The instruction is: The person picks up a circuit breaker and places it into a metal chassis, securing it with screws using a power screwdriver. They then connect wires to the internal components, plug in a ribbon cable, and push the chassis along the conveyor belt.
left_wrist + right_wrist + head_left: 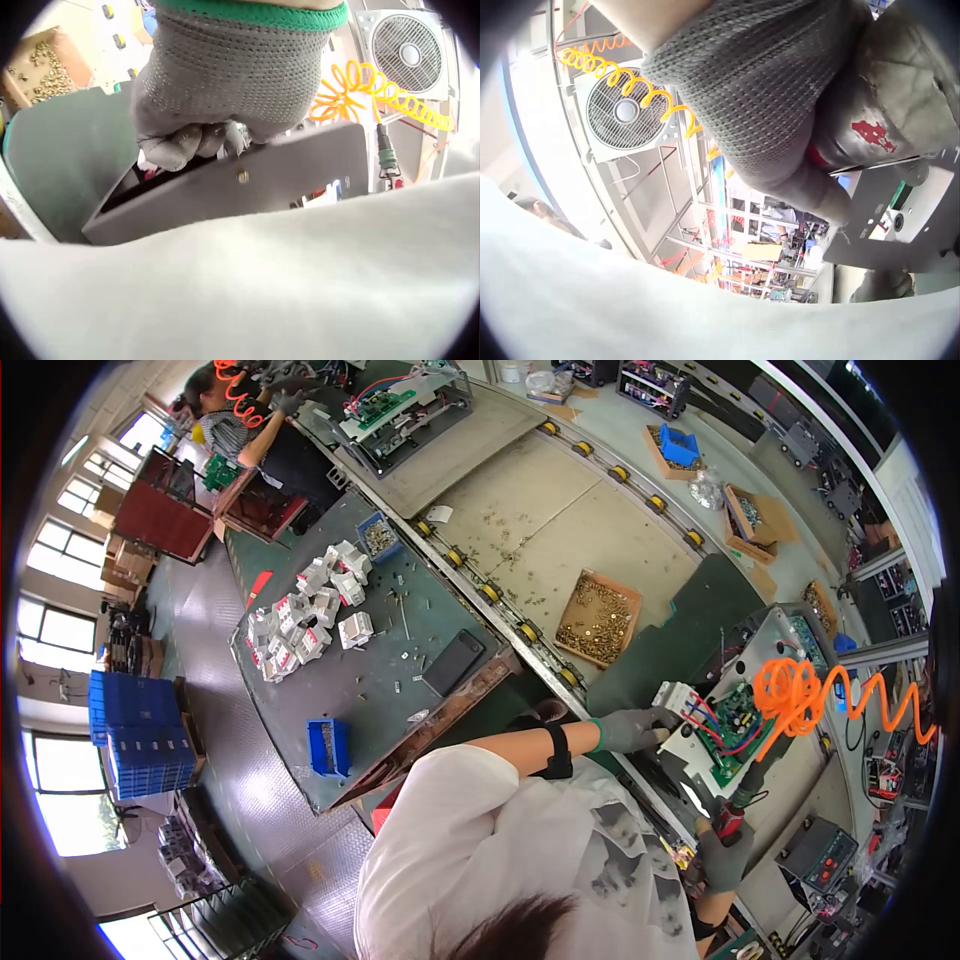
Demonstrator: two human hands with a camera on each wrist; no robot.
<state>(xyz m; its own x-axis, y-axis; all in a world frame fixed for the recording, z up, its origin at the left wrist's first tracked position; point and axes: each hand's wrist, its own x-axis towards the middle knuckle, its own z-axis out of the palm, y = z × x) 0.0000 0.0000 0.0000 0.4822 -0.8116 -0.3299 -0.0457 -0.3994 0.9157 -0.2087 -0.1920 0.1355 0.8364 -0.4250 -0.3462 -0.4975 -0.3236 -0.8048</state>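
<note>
My left hand (635, 730), in a grey glove with a green cuff, is at the left edge of a grey metal chassis (300, 172). Its curled fingers pinch small silvery metal pieces (238, 139) just above the chassis wall, partly hidden by the glove. Inside the chassis lies a green circuit board (735, 722) with red and blue wires. My gloved right hand (725, 857) grips a worn red-and-black power screwdriver (731, 821) at the near side of the chassis; the screwdriver's tip is hidden.
An orange coiled hose (790, 695) hangs over the chassis. A box of brass-coloured fasteners (598, 618) lies beyond the conveyor rollers. On the left table are white parts (300, 620), a phone (455, 663) and a blue bin (328, 748). Another person (245, 435) works at the back.
</note>
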